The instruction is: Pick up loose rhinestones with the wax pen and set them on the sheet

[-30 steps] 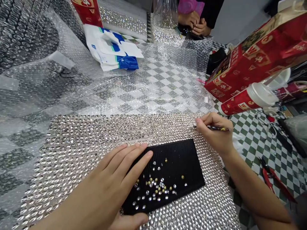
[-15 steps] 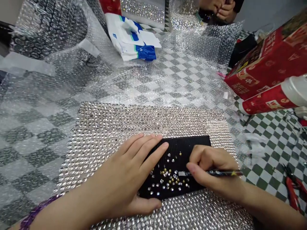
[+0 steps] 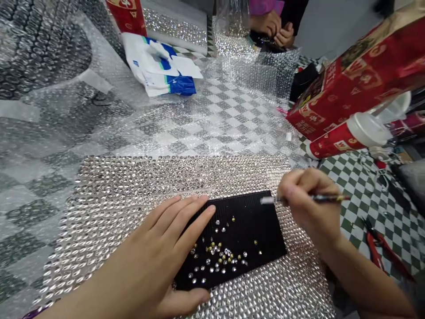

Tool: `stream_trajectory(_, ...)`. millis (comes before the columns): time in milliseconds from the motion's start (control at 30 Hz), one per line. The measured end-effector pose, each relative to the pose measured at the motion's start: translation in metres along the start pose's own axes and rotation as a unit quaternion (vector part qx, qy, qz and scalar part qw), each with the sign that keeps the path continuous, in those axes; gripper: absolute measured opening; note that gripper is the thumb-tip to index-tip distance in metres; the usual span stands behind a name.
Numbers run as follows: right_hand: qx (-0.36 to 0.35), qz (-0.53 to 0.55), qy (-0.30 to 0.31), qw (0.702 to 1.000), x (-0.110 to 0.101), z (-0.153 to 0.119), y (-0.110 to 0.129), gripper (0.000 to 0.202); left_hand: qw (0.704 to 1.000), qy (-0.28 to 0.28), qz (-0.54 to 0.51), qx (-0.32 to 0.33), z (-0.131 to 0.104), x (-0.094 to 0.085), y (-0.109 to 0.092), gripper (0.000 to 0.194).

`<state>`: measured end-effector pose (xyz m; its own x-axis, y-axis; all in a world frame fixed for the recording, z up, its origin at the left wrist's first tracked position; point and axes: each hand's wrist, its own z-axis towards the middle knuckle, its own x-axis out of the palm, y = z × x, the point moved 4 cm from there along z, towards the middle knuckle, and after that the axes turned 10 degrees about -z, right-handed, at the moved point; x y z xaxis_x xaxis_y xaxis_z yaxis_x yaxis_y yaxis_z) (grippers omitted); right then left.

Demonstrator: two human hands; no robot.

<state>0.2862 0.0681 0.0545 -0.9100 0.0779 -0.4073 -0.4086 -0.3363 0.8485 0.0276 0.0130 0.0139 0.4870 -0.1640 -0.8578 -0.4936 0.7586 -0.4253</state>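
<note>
My left hand (image 3: 166, 252) lies flat over the left end of a ribbed black tray (image 3: 249, 221), fingers stretched toward its far edge and the thumb by its near edge. Small clear and gold-backed rhinestones (image 3: 219, 257) are scattered on the tray. In my right hand (image 3: 310, 204) is a slim dark pen-like tool (image 3: 327, 198) with a whitish tip, pinched between thumb and fingers. That blurred tip is over the tray's far right corner; I cannot tell whether it touches or carries a stone. Beneath the tray spreads a sheet covered with rows of rhinestones (image 3: 109, 190).
Bubble wrap (image 3: 40, 57) lies at the far left, beside a wipes pack (image 3: 159, 66). At right are a red paper bag (image 3: 332, 88), a red cup (image 3: 345, 137) and red-handled pliers (image 3: 376, 243) on the checkered tablecloth (image 3: 345, 177). Another person's hands (image 3: 272, 29) are at the back.
My right hand has lifted the pen-like tool from the stones toward the tray's far right corner. My left hand stays on the tray. The whole view has shifted somewhat.
</note>
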Motion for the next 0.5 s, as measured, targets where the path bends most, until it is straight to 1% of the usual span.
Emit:
stream_trajectory(33,-0.012,-0.044,-0.045,0.998,-0.011,0.008,-0.006,0.037,1.000,-0.003,0.002,0.001,-0.001,0.001,0.000,0.103)
stream_trajectory(67,-0.021,-0.094,-0.075,0.992,-0.020,0.015,-0.012,0.038,1.000,-0.004,0.004,0.002,-0.001,0.001,0.001,0.103)
stream_trajectory(133,-0.028,-0.159,-0.090,0.983,-0.030,0.025,-0.024,0.038,1.000,-0.002,0.007,0.002,-0.002,0.003,0.002,0.104)
stream_trajectory(233,-0.029,-0.201,-0.074,0.976,-0.032,0.031,-0.036,0.037,1.000,-0.005,0.006,-0.002,-0.003,0.004,0.002,0.104)
stream_trajectory(333,-0.031,-0.220,-0.057,0.973,-0.028,0.030,-0.040,0.036,1.000,-0.010,0.003,-0.003,-0.004,0.003,0.001,0.104)
stream_trajectory(500,-0.031,-0.222,-0.038,0.974,-0.026,0.028,-0.040,0.036,0.999,0.022,0.020,-0.016,-0.004,0.002,0.003,0.103)
